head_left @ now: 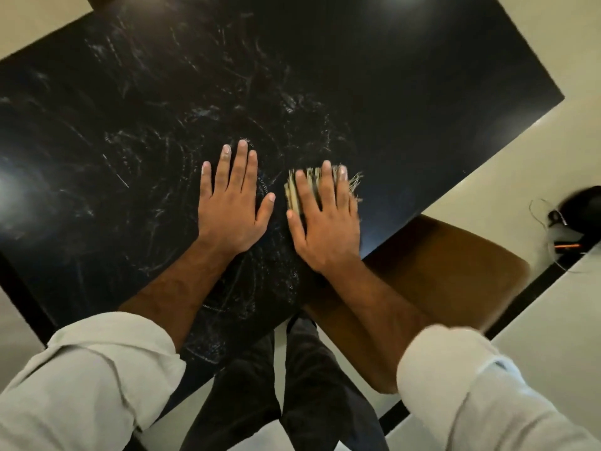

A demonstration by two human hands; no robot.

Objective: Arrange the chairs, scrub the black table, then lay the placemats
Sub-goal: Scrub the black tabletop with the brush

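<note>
While the left hand point(232, 203) lies flat with its fingers straight, bracing on the glossy black rectangular worktop point(422, 76), the right hand point(325, 219) presses straight fingers onto a frayed straw-coloured fibre scrubber point(310, 179) near the edge. That looks like weight for scrubbing.

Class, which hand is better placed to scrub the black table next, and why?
Right: the right hand presses the fibre scrubber flat on the black table, while the left hand rests bare beside it.

Single head-worn wide-angle view, facing steeply downward, close above the black table point(406, 76), table edges running diagonally, floor point(553, 43) at the corners.
</note>
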